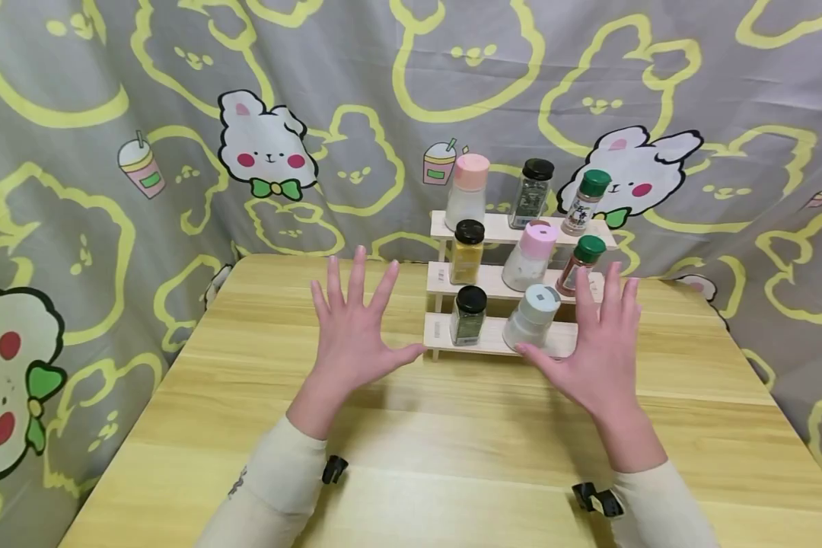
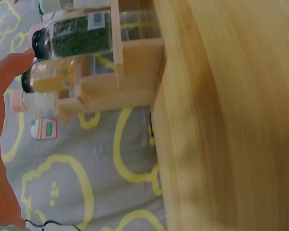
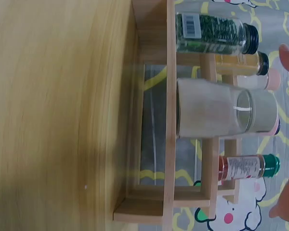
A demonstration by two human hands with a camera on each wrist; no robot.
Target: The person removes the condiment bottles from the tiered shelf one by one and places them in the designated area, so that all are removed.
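Note:
My left hand [image 1: 353, 339] is held over the table with its fingers spread, left of a three-tier wooden spice rack [image 1: 445, 336]. My right hand [image 1: 599, 358], also spread and holding nothing, hovers in front of the rack's right end and hides part of the lowest shelf. On that shelf stand a black-capped jar of green herbs [image 1: 468, 320] and a white-capped shaker [image 1: 530, 320]. The middle shelf bears a yellow spice jar [image 1: 466, 255], a pink-capped shaker [image 1: 529, 259] and a green-capped red spice bottle [image 1: 578, 266]. Above are a peach-capped shaker [image 1: 466, 198], a black-capped jar [image 1: 530, 196] and a green-capped bottle [image 1: 584, 204].
The rack stands toward the back of a light wooden table [image 1: 438, 441]. A grey curtain [image 1: 356, 68] with yellow outlines and rabbit faces hangs behind and at both sides. Black clips sit at both wrists.

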